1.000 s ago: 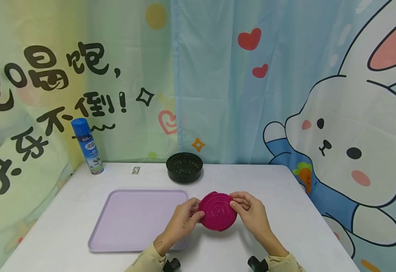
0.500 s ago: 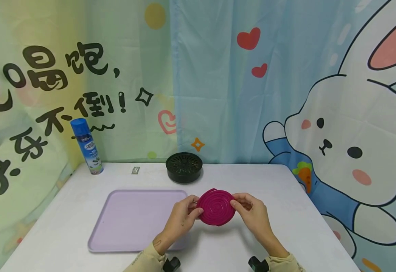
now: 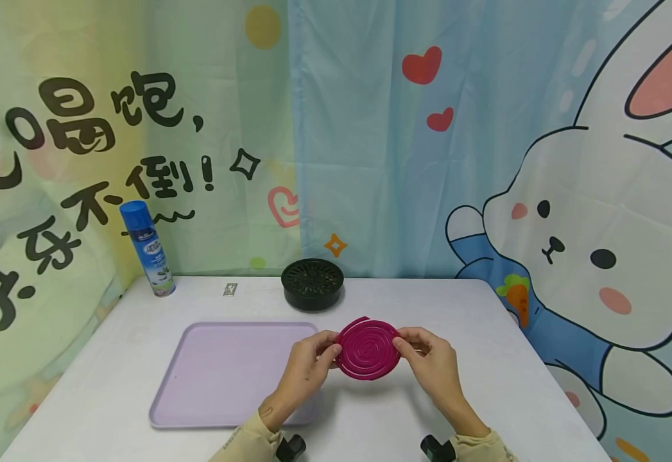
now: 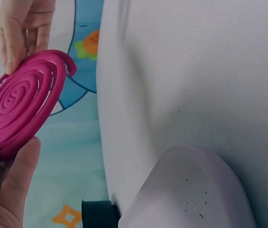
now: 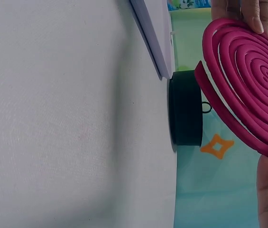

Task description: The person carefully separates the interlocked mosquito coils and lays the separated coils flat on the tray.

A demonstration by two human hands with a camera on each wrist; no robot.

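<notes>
A magenta mosquito coil (image 3: 367, 350) is held up above the white table between both hands, its flat spiral face tilted toward the head camera. My left hand (image 3: 309, 367) pinches its left edge between thumb and fingers. At the opposite edge my right hand (image 3: 430, 361) pinches it the same way. In the right wrist view the coil (image 5: 247, 80) shows narrow gaps between its rings, and its outer end stands a little away from the rest. The left wrist view shows that loose end of the coil (image 4: 68, 64) near the right hand (image 4: 27, 28).
A lilac tray (image 3: 232, 375) lies on the table (image 3: 382, 423) at the left, partly behind the left forearm. Toward the back edge stands a round black holder (image 3: 312, 286) with a slotted lid. A blue spray can (image 3: 147, 250) and a small metal piece (image 3: 230, 289) are at the back left.
Both hands have raised the coil slightly and tipped it. Its rings have spread, with gaps showing and the outer end standing out more at the top.
</notes>
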